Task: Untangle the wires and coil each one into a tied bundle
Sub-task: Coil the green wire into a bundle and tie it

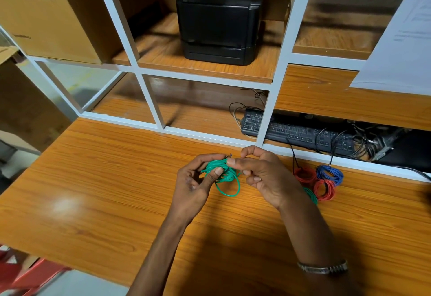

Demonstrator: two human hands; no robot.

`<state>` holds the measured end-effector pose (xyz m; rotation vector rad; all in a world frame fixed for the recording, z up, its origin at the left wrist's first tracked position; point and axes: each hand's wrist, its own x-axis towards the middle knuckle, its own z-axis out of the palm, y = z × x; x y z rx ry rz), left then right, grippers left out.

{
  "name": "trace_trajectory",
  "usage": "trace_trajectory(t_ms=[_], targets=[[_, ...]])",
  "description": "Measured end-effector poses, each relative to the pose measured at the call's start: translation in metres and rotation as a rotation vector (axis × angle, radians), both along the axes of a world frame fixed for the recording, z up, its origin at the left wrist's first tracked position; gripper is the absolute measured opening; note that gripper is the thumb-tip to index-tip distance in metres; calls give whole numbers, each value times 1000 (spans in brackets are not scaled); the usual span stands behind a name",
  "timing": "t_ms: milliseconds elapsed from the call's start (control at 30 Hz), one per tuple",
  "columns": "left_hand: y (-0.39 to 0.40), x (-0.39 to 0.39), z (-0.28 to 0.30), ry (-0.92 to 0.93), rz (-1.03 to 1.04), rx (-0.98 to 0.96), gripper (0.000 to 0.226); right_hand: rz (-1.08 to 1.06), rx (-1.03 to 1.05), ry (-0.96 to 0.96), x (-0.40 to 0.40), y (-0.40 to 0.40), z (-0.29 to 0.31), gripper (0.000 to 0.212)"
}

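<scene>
Head view: left hand (198, 179) grips green wire coil (221, 171) at frame centre, just above the wooden counter (105, 179), thumb pressed on it. Right hand (263, 174) pinches the same coil from the right. Finished red bundle (324, 189), blue bundle (330, 174) lie centre right; keyboard (296, 132) on shelf behind

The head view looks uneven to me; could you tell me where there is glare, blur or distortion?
Head view: glare patch on the table at left; motion blur smears the upper-right shelf; wide-angle bending bows the white frame; the hands, left hand and right hand, and the green wire stay sharp.
</scene>
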<state>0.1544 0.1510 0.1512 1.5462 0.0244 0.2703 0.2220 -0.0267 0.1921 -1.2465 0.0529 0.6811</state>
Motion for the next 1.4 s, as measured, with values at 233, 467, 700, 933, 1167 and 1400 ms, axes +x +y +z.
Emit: trace_trajectory(t_ms=[233,467,700,933,1167,1400], targets=[[2,-1,1,-11,-60,-23,26,66,17,55,4,-5,-4,41],[1,-3,0,-19,-94,1,25,128,32,132,8,-10,-5,37],[1,-4,2,-25,-125,23,25,164,62,172,9,-13,-7,34],[4,-1,5,6,-121,-55,28,148,148,93,7,-15,-8,35],[5,0,6,14,-133,-45,30,142,153,63,8,-14,-6,40],[7,-2,5,4,-154,-23,29,148,107,105,8,-14,-5,36]])
